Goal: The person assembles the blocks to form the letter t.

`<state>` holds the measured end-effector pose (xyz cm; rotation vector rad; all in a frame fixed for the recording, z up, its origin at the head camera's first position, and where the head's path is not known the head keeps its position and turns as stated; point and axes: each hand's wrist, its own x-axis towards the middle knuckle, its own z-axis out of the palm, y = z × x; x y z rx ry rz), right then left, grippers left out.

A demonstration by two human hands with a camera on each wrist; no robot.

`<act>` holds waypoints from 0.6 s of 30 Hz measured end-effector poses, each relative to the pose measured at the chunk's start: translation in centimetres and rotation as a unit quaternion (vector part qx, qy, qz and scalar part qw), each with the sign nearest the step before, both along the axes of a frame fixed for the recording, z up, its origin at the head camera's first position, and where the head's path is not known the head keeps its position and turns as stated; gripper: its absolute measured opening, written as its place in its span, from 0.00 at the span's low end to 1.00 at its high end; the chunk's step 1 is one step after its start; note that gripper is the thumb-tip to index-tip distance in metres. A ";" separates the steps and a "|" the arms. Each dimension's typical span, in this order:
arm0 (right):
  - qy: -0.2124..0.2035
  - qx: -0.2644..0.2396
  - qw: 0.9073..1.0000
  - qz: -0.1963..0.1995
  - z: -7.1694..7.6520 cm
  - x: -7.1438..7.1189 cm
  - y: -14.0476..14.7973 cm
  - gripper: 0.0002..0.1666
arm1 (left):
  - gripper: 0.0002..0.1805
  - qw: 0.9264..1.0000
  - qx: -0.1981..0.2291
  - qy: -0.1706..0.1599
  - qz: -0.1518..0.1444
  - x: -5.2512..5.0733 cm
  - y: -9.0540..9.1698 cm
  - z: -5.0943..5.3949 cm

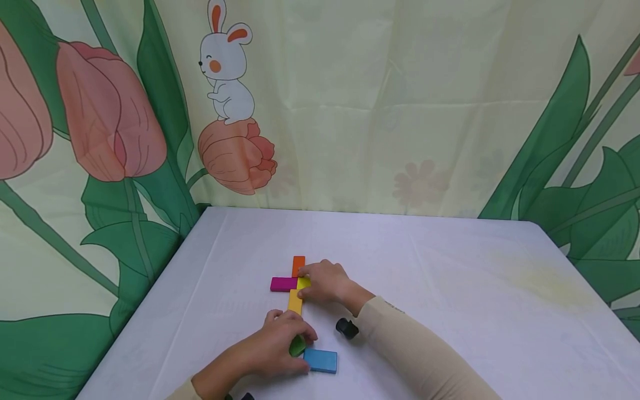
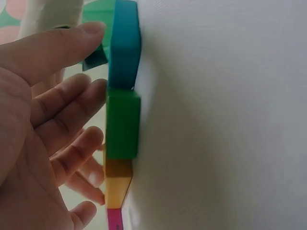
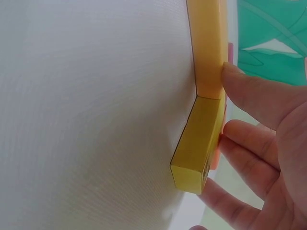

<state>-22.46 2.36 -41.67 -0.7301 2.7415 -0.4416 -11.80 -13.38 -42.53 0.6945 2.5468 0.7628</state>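
Flat coloured blocks lie end to end and crosswise on the table. My left hand arches over the green block; its thumb touches the blue block and its fingertips rest along the green one. My right hand rests on the upper blocks. Its thumb touches the amber block, while its fingers lie over the yellow block and near the orange block. A magenta block sticks out to the left. Part of the green block is hidden under my left hand.
The table is covered by a white cloth. A small black object shows beside the right sleeve. Behind the table hangs a curtain with printed tulips and a rabbit.
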 end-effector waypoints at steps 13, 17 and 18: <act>-0.005 0.002 1.000 0.003 -0.1 -0.2 -0.2 0.30 | 0.22 0.991 -0.034 0.090 0.089 -1.1 -1.5 0.4; -0.006 0.004 1.000 0.003 -0.1 -0.2 -0.2 0.30 | 0.23 0.990 -0.040 0.095 0.097 -1.2 -1.6 0.1; -0.006 0.004 1.000 0.003 0.0 -0.2 -0.2 0.30 | 0.23 0.990 -0.042 0.096 0.097 -1.2 -1.6 0.0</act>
